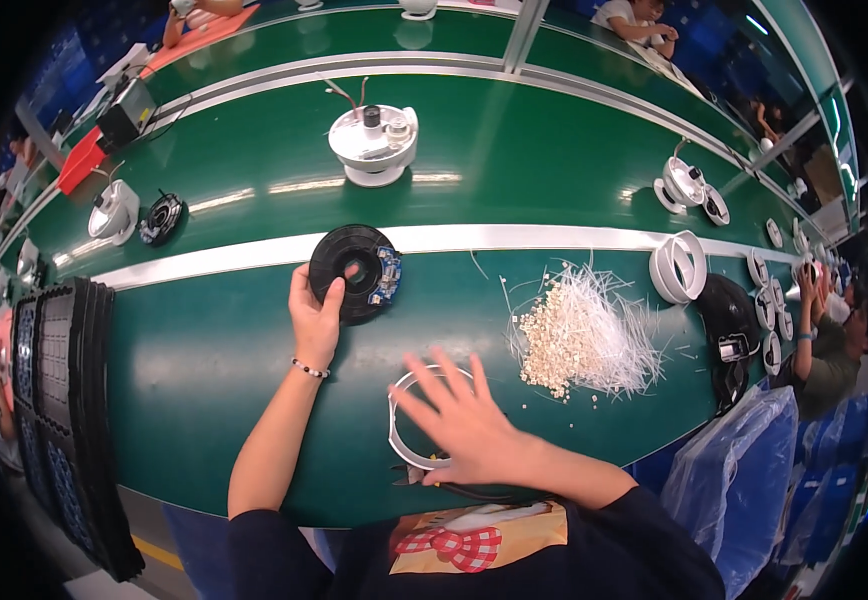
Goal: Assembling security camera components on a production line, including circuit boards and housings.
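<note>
My left hand [316,318] is closed on the edge of a round black disc [359,305], with the thumb lying across its face. A blue circuit board [387,275] with small parts runs along the disc's right side. My right hand [469,425] is spread flat over a white ring [394,425] on the green bench; whether the palm touches it I cannot tell. Part of the ring is hidden under the fingers. Below that hand, a hand tool with metal jaws [409,474] and dark handles sticks out, mostly covered.
Right of my hands lies a heap of white plastic strips [609,330] and small cream pieces [551,340]. Beyond are white rings [676,268] and black covers [726,325]. Black trays [59,350] stack at left. A white camera-like housing [374,145] stands on the belt [514,170].
</note>
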Available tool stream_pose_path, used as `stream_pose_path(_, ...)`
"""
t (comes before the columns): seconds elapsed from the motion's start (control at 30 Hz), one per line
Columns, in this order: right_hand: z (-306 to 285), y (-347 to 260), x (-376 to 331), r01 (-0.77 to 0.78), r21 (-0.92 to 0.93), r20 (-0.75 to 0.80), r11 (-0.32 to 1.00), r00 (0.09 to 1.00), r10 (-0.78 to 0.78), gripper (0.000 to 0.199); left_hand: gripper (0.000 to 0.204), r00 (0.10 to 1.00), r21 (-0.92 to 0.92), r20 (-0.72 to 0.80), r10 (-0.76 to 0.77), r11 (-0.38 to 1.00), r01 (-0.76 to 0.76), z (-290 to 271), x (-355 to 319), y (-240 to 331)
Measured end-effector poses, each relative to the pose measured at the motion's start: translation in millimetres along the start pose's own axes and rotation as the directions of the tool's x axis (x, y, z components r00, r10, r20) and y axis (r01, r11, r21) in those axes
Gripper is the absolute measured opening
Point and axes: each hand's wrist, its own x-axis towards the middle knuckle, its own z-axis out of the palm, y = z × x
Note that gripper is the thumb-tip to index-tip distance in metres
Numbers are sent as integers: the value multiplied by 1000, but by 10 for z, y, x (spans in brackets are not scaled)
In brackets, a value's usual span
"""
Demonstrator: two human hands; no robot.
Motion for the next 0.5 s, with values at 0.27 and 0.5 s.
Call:
stream_pose_path(0.27, -28, 375, 89, 136, 341, -386, 930, 923, 7, 107, 31, 1000, -39, -3, 20, 999, -20, 142, -50, 71)
stream_pose_path(0.5, 3, 556, 457, -12, 648, -518, 762, 726, 452, 114, 67, 925, -82, 358, -124, 983, 163, 562, -552, 237)
